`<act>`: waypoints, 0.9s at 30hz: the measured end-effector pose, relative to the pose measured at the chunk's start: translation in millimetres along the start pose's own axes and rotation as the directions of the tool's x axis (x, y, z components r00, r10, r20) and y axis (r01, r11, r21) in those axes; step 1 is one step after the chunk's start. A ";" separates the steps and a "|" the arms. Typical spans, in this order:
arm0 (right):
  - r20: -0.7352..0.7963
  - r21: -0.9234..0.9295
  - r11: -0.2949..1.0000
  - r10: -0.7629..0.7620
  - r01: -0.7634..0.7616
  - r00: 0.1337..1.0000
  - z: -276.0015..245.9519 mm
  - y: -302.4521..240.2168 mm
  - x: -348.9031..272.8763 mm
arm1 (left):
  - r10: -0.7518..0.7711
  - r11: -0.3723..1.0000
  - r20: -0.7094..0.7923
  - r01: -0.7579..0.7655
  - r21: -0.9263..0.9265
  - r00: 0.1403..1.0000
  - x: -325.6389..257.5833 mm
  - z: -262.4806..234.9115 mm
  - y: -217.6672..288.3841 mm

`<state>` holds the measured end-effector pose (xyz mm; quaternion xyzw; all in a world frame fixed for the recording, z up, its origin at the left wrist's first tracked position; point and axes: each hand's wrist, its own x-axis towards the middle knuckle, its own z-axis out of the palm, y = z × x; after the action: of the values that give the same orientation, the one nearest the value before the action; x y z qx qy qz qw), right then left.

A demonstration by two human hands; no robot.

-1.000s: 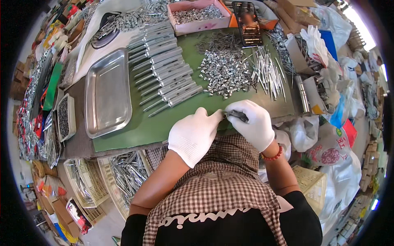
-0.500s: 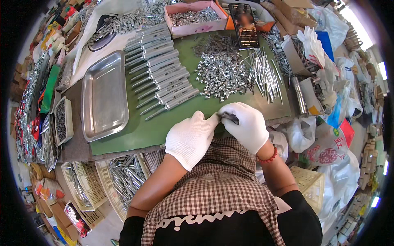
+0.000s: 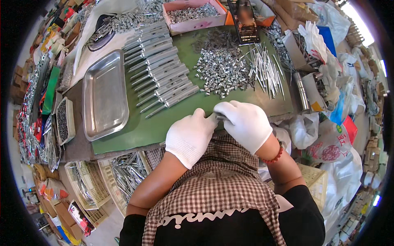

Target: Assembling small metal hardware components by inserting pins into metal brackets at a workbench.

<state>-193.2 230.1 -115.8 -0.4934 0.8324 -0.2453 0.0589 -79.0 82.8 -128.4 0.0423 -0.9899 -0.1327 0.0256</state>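
Observation:
My left hand (image 3: pixel 191 133), in a white knit glove, is closed at the table's front edge, its thumb and fingertips toward my right hand. What it grips is mostly hidden. My gloved right hand (image 3: pixel 245 123) meets it, fingers pinched on a small dark grey metal piece (image 3: pixel 221 117), too covered to name. Beyond my hands lies a heap of small shiny metal caps (image 3: pixel 221 71). A row of metal tubes with thin rods (image 3: pixel 164 78) stretches away to the left of it. Long thin pins (image 3: pixel 266 71) are piled on the right.
An steel tray (image 3: pixel 106 98) sits at the left on the green mat (image 3: pixel 119 143). A pink box of small metal parts (image 3: pixel 193 16) and a propped phone (image 3: pixel 244 22) stand at the back. Plastic baskets (image 3: pixel 88 184) of metal parts sit below the table edge; plastic bags (image 3: pixel 303 131) hang at right.
My right hand has turned over slightly and shifted a little left, its fingers now covering more of the dark piece. My left hand stays nearly in place.

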 end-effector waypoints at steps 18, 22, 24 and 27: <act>-0.224 0.072 0.995 0.083 -0.068 0.971 16.8 10.4 -12.7 | -0.035 0.998 -0.011 0.035 -0.046 0.999 2.8 -7.4 3.9; -0.182 -0.102 0.995 -0.037 0.019 0.983 10.4 7.6 -9.4 | -0.027 0.998 -0.018 0.026 -0.052 0.999 3.3 -7.2 3.3; -0.132 -0.142 0.989 -0.053 0.034 0.990 7.7 12.4 -7.0 | -0.027 0.998 -0.011 0.026 -0.054 1.000 3.2 -7.8 3.8; -0.071 0.198 0.980 0.042 -0.027 0.997 3.5 20.6 -5.2 | -0.039 0.999 0.004 0.039 -0.034 0.999 3.1 -6.7 4.4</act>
<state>-205.7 241.4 -129.2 -0.4611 0.8142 -0.3436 0.0803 -82.0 85.0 -120.6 0.0610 -0.9865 -0.1503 0.0220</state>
